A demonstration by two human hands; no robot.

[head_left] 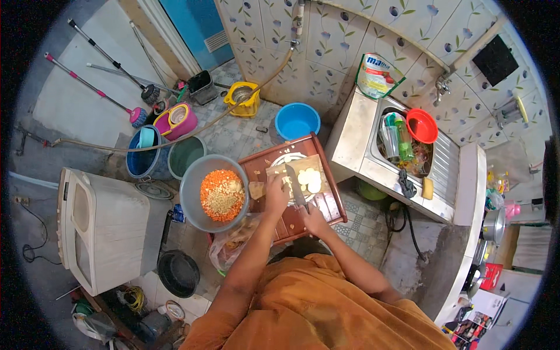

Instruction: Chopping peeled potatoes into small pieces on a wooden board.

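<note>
My right hand (315, 220) grips the dark handle of a kitchen knife (296, 184), whose broad blade points away over a wooden cutting board (318, 161). My left hand (277, 197) rests on the board's left side, left of the blade. Its fingers are bent together, and what lies under them is hidden. Pale round slices (309, 179) lie on the board, right of the blade. Under the board shows the rim of a white plate (286, 157). Left of the board, a big grey bowl (189, 198) holds diced orange pieces (216, 181) topped with pale diced pieces (224, 201).
The board sits on a low red-brown table (256, 163). A clear plastic bag (233, 242) lies by its near left corner. Beyond stands a blue basin (297, 121). A sink counter (350, 137) is on the right, a white washing machine (105, 227) on the left. A hose (192, 133) crosses behind.
</note>
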